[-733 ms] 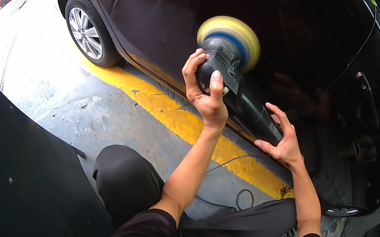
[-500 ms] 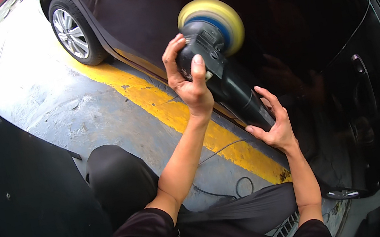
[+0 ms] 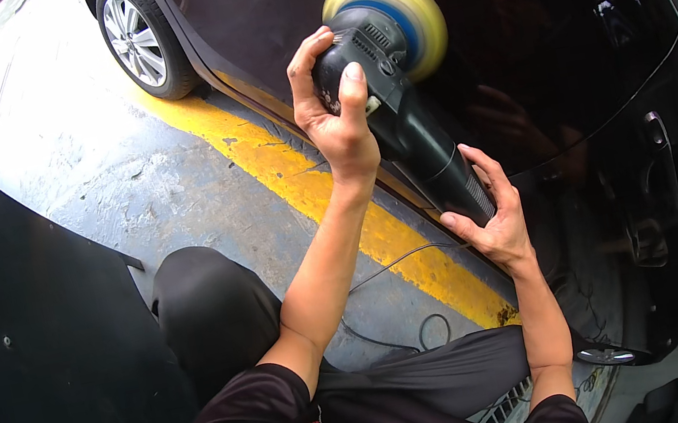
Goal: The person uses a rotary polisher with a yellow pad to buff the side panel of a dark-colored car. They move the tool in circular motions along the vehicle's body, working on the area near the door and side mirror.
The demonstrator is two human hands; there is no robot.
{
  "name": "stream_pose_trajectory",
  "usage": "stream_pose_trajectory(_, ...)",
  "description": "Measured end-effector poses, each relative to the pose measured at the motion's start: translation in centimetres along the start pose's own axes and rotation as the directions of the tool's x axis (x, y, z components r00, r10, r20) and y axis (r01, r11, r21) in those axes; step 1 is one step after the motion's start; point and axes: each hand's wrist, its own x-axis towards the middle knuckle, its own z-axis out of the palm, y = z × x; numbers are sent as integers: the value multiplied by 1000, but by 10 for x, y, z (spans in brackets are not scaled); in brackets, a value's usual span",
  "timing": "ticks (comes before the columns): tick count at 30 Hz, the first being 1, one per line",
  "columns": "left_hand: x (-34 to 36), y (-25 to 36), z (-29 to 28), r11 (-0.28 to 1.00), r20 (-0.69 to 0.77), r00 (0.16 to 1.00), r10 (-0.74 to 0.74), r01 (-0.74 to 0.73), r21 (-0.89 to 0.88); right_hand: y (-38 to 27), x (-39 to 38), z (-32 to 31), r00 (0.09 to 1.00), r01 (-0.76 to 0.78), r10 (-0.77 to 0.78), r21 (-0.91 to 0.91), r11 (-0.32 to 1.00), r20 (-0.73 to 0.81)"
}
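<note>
A black car polisher (image 3: 414, 123) slants across the side of a dark car (image 3: 497, 33). Its yellow foam pad (image 3: 424, 13), on a blue backing plate, lies against the door panel and is smeared as if spinning. My left hand (image 3: 338, 113) wraps the polisher's head, thumb on the near side and fingers over the far side. My right hand (image 3: 497, 216) grips the rear end of the body, with the thumb below and fingers above. Part of each hand's fingers is hidden behind the tool.
A wheel (image 3: 140, 40) with a silver rim stands at the far left. A yellow stripe (image 3: 289, 179) runs along the grey floor (image 3: 147, 190) beside the car. A black cable (image 3: 379, 344) loops near my legs. A dark panel (image 3: 45, 332) rises at my left.
The polisher and both hands have shifted slightly up and to the right in the picture. The car and wheel have also shifted right. My grip looks the same.
</note>
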Motion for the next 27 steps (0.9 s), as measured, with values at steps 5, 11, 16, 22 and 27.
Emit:
stream_pose_trajectory(5, 15, 5, 1, 998, -31, 997, -65, 65, -4, -4, 13, 5, 1000, 11, -11, -28, 1000, -3)
stream_pose_trajectory(11, 31, 3, -3, 997, -28, 996, -81, 81, -19, -11, 28, 11, 1000, 2, -2, -29, 1000, 17)
stream_pose_trajectory(16, 41, -6, -10, 999, -77, 996, -38, 35, -37, -11, 38, 14, 1000, 16, -15, -47, 999, 25)
stream_pose_trajectory(22, 50, -11, -20, 994, -71, 994, -77, 71, -88, -15, 48, 22, 999, 5, -3, -57, 998, 35)
stream_pose_trajectory(27, 54, -20, -25, 998, -106, 993, -55, 51, -46, -12, 53, 25, 999, 7, -5, -50, 999, 38)
